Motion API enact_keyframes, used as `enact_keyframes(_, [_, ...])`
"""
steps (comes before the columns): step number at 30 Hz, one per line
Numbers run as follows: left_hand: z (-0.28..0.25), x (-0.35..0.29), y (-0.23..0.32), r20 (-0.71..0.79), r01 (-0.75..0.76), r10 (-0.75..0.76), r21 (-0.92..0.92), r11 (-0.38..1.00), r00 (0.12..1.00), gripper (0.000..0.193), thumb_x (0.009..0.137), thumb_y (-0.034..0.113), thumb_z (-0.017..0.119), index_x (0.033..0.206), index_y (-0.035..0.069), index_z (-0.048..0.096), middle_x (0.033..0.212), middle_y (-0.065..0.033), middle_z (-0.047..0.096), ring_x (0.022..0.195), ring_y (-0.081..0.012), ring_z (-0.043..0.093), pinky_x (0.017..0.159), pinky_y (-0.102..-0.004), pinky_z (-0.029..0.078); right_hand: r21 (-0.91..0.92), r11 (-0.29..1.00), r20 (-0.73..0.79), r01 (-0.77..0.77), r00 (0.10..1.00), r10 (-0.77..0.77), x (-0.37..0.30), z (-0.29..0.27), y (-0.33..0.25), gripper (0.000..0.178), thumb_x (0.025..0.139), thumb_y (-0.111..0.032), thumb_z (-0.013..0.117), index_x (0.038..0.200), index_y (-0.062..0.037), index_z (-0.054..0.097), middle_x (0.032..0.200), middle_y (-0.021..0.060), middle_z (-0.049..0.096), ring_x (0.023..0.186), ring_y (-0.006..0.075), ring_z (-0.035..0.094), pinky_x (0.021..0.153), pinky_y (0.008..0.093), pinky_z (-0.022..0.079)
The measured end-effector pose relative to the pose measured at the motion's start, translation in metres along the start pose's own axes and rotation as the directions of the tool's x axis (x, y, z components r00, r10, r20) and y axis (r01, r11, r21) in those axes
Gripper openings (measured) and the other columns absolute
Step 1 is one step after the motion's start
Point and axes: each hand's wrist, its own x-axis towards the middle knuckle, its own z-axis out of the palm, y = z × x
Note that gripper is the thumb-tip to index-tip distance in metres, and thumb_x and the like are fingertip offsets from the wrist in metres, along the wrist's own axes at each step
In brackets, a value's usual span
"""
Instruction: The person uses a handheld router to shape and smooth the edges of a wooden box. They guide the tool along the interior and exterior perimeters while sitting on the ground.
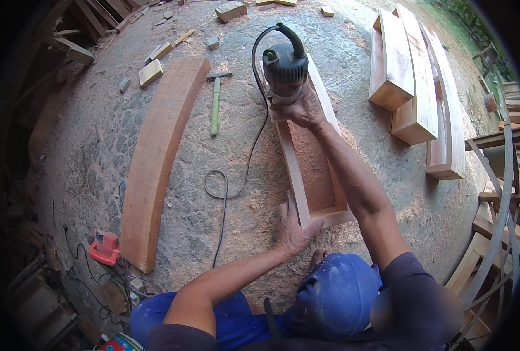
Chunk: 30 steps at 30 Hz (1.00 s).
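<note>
A long, narrow wooden box frame (pixel 294 169) lies on the ground before me, sawdust showing inside it. My right hand (pixel 305 111) is closed round the lower body of a dark, corded trim router (pixel 284 65), which stands at the frame's far end. The router's base and bit are hidden from sight. At the near left corner, my left hand (pixel 295 232) grips the frame, fingers along the outer side and thumb over the end board. The router's black cord (pixel 254 146) runs down on the left and makes a loop on the ground.
To the left lie a thick wooden plank (pixel 163 158), a green-handled hammer (pixel 215 108) and a red tool (pixel 104 248). Several wooden boxes (pixel 415 88) stand at the far right. Offcuts (pixel 151 74) are scattered at the far left. Shavings cover the ground.
</note>
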Motion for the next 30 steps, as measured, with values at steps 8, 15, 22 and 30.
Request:
enact_keyframes(8, [0.003,-0.002,-0.002,-0.020,0.025,-0.025,0.021,0.999,0.999,0.132,0.082,0.072,0.077,0.165,-0.007,0.012,0.133,-0.0288,0.042,0.121,-0.0421,0.046,0.109,-0.0511,0.041,-0.036,0.998,-0.036,0.052,0.998,-0.053,0.045,0.012,-0.006,0.084,0.071,-0.025,0.086,0.139,-0.0122,0.038,0.121,0.0110,0.058,0.109,0.0286,0.065,0.099,0.0402,0.051])
enact_keyframes(15, [0.014,-0.002,0.005,-0.092,-0.022,0.027,0.050,0.999,0.995,0.130,0.082,0.061,0.082,0.164,-0.010,0.011,0.142,-0.0315,0.040,0.130,-0.0463,0.045,0.113,-0.0501,0.039,-0.093,0.995,-0.188,-0.023,0.982,0.005,0.040,-0.017,-0.005,0.076,0.071,-0.022,0.085,0.136,-0.0177,0.047,0.119,0.0142,0.067,0.110,0.0346,0.071,0.094,0.0440,0.055])
enact_keyframes(22, [-0.014,0.088,0.044,-0.197,-0.513,0.649,0.465,0.721,0.735,0.102,0.093,0.043,0.077,0.162,-0.011,0.024,0.155,-0.0337,0.038,0.147,-0.0454,0.036,0.123,-0.0531,0.029,-0.338,0.888,-0.281,0.312,0.867,-0.412,-0.009,-0.105,-0.058,0.078,0.077,-0.017,0.089,0.142,-0.0130,0.046,0.118,0.0117,0.070,0.104,0.0273,0.073,0.088,0.0423,0.060])
enact_keyframes(30, [0.024,0.224,0.116,-0.183,0.016,-0.009,0.040,0.999,0.983,0.134,0.084,0.044,0.080,0.164,-0.006,-0.016,0.160,-0.0399,0.037,0.138,-0.0511,0.053,0.120,-0.0458,0.042,-0.134,0.983,-0.563,0.125,0.807,-0.180,-0.131,-0.174,-0.124,0.077,0.075,-0.012,0.089,0.141,-0.0083,0.050,0.121,0.0103,0.069,0.106,0.0232,0.071,0.092,0.0405,0.059])
